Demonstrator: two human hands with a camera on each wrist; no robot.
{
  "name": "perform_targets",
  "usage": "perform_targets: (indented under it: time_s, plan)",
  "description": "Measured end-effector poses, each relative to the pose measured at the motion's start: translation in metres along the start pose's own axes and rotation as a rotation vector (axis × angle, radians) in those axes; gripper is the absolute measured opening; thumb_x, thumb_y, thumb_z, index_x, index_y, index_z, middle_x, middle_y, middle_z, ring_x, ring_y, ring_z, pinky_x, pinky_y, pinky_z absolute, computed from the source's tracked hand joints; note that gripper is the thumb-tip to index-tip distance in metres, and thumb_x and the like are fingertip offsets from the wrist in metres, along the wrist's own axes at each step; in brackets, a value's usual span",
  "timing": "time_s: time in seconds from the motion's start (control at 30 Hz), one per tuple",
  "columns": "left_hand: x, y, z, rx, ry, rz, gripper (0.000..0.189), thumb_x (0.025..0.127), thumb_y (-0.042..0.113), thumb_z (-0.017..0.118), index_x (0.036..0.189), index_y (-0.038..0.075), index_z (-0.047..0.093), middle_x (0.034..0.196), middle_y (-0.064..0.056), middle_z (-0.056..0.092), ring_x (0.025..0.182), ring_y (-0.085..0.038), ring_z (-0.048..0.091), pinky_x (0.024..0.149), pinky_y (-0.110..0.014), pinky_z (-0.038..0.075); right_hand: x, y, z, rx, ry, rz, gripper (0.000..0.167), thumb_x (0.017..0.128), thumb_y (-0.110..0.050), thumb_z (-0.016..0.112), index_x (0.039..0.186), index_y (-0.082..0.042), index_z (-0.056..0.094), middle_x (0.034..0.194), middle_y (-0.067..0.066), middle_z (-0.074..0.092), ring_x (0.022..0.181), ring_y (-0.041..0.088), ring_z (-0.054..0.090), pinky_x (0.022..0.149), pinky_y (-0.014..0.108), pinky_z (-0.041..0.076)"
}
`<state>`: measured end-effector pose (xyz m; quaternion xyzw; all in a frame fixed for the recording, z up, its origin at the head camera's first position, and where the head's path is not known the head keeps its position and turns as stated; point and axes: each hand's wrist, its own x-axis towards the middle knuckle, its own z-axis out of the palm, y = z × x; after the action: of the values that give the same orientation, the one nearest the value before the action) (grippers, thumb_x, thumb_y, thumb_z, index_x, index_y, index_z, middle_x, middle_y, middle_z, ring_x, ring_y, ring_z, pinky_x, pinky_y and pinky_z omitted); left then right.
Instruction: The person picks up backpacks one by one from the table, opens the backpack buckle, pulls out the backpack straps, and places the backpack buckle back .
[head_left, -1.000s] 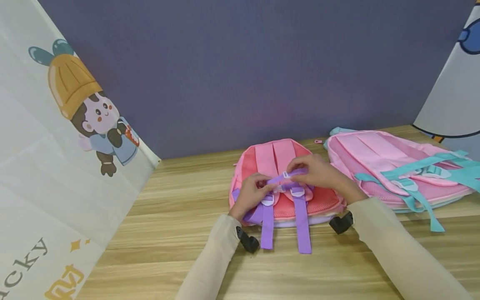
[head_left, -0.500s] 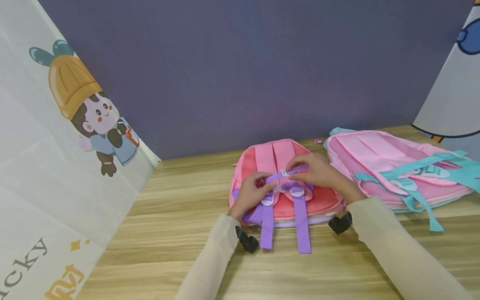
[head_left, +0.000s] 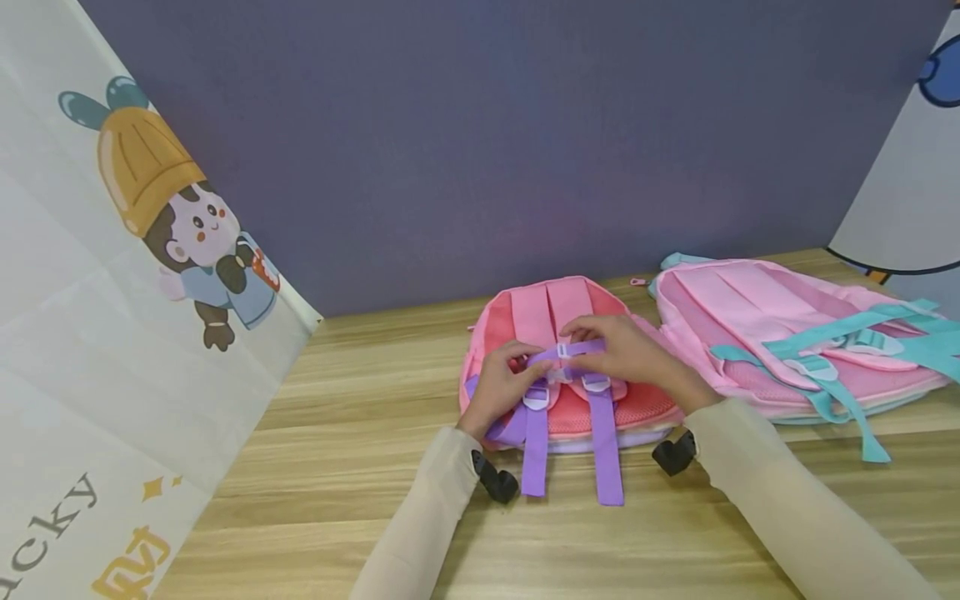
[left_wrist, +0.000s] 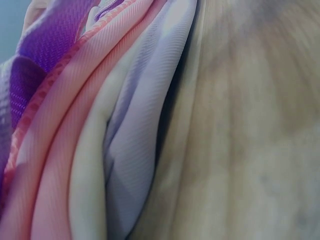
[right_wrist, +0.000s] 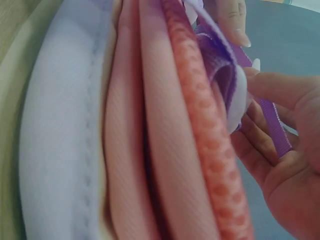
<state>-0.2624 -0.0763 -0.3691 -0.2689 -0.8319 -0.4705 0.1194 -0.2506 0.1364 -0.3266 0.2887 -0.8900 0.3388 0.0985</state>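
Observation:
A coral-pink backpack (head_left: 651,404) lies with its shoulder-strap side up. Across its middle runs a narrow purple strap (head_left: 545,356) with a white buckle (head_left: 564,351). My left hand (head_left: 498,387) pinches the strap left of the buckle. On the other side my right hand (head_left: 630,354) holds the strap close to the buckle between thumb and fingers. In the right wrist view, the strap's loose end (right_wrist: 276,127) crosses my right hand (right_wrist: 300,135). The left wrist view has mostly the bag's layered side (left_wrist: 60,145); the left fingers' grip is largely hidden there.
A light-pink backpack (head_left: 738,292) with turquoise straps (head_left: 847,329) lies to the right, close beside the first. Two purple webbing tails (head_left: 604,450) hang toward the wooden table's (head_left: 360,433) front. A dark blue-grey panel (head_left: 480,150) stands behind.
My right hand has shifted a little left toward the left hand, and the white buckle has moved slightly left with it. The left hand stays almost in place, holding the strap.

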Motion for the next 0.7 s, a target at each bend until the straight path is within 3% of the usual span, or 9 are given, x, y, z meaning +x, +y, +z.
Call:
perform_targets:
  time_s: [0.13, 0.33, 0.7]
  plan:
    - [0.000, 0.000, 0.000, -0.005, 0.002, 0.005, 0.022, 0.085, 0.016, 0.071, 0.103, 0.005, 0.072, 0.086, -0.010, 0.063, 0.074, -0.008, 0.048, 0.067, -0.017, 0.040, -0.001, 0.000, -0.002, -0.014, 0.008, 0.003, 0.040, 0.079, -0.020, 0.077, 0.114, -0.005, 0.066, 0.102, 0.008, 0.070, 0.099, 0.027, 0.064, 0.089, 0.047, 0.049]
    - [0.000, -0.001, 0.000, 0.012, 0.002, 0.003, 0.022, 0.086, 0.018, 0.071, 0.103, 0.004, 0.072, 0.087, -0.010, 0.064, 0.075, -0.007, 0.048, 0.068, -0.018, 0.040, -0.002, -0.001, -0.006, -0.019, 0.018, 0.085, 0.034, 0.078, -0.026, 0.078, 0.108, -0.012, 0.070, 0.108, 0.006, 0.070, 0.107, 0.028, 0.060, 0.095, 0.051, 0.045]
    - [0.001, -0.003, 0.000, 0.024, 0.011, -0.003, 0.023, 0.087, 0.019, 0.070, 0.104, 0.004, 0.072, 0.088, -0.009, 0.064, 0.077, -0.009, 0.049, 0.070, -0.019, 0.041, -0.002, 0.000, -0.011, 0.023, 0.021, 0.119, 0.031, 0.081, -0.019, 0.075, 0.110, -0.010, 0.068, 0.107, 0.011, 0.066, 0.096, 0.028, 0.056, 0.088, 0.051, 0.046]
